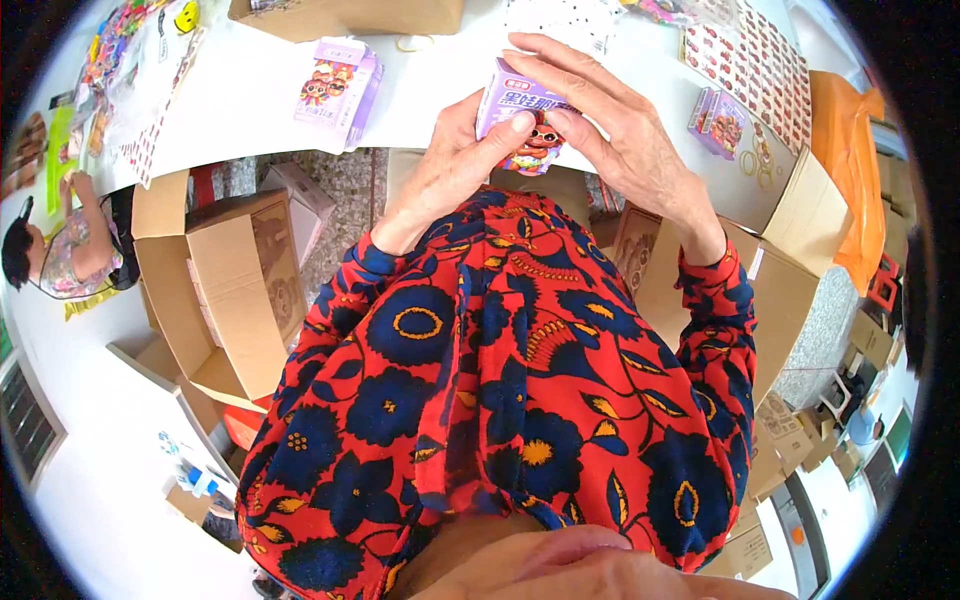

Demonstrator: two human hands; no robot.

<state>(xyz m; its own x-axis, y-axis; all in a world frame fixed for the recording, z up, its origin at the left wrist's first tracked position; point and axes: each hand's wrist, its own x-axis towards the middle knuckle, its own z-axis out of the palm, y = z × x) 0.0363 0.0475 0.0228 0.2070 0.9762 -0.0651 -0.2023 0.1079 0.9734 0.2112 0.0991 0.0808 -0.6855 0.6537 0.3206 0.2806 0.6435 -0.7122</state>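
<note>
A small purple carton (pixel 502 103) with a cartoon picture on its front is held between my two hands, over the near edge of the white table. My left hand (pixel 447 160) grips its left side, with the thumb lying across the front. On the other side, my right hand (pixel 632 135) has its thumb on the front and its fingers over the top and right of the carton. To the left lies a stack of flat purple cartons (pixel 335 92). Some smaller purple packs (pixel 716 122) sit on the table to the right, beside several rubber bands (pixel 765 165).
Sheets of small red stickers (pixel 748 75) lie at the right, near an orange bag (pixel 848 170). A cardboard box (pixel 345 18) stands at the far edge. Open cardboard boxes (pixel 235 290) flank me below the table. Another person (pixel 75 235) works at the far left.
</note>
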